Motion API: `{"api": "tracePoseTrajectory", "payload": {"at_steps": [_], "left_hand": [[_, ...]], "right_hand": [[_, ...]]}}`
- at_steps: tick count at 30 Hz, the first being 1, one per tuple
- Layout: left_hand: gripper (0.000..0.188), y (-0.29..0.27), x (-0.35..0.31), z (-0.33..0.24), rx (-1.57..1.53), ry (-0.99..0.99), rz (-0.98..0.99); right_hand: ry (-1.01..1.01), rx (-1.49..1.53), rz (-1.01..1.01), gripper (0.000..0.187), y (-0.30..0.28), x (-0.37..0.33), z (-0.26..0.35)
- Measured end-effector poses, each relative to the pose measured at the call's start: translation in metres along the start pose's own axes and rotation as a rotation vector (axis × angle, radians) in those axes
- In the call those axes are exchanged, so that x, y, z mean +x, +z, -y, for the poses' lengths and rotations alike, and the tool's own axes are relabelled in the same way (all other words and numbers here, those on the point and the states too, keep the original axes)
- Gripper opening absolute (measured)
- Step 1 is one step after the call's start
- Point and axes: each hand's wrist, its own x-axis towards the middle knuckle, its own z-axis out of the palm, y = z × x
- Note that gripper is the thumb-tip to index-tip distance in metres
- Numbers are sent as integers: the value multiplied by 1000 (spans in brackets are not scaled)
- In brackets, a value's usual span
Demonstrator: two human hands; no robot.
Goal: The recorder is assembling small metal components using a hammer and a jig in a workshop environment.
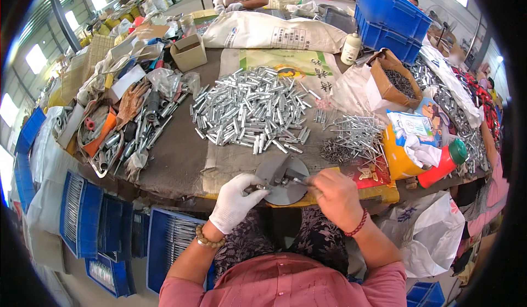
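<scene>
Fingers (253,199) pinched over the grey disc (281,198).
My gloved left hand (235,201) grips a metal piece (261,187); my right hand (337,196), palm down, pinches perhaps a slim rod (299,181).

On the worktop (174,150), a plate (286,198) sits in front of the tube pile (251,109). Rods (359,135) lie right of it. A box (190,59) stands behind it, to the left.
</scene>
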Motion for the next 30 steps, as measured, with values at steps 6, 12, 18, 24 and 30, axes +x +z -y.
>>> {"api": "tracePoseTrajectory", "payload": {"at_steps": [6, 12, 18, 24, 30], "left_hand": [[15, 4, 4, 10, 264, 315, -90], [15, 4, 10, 2, 299, 223, -61], [15, 3, 7, 9, 340, 243, -4], [14, 7, 2, 4, 352, 249, -8], [14, 4, 6, 5, 355, 246, -20]], "right_hand": [[-17, 18, 73, 14, 20, 1, 10], [1, -4, 29, 12, 27, 2, 7], [-27, 16, 43, 13, 29, 0, 9], [-61, 38, 49, 15, 34, -1, 9], [-92, 45, 42, 14, 32, 5, 9]]}}
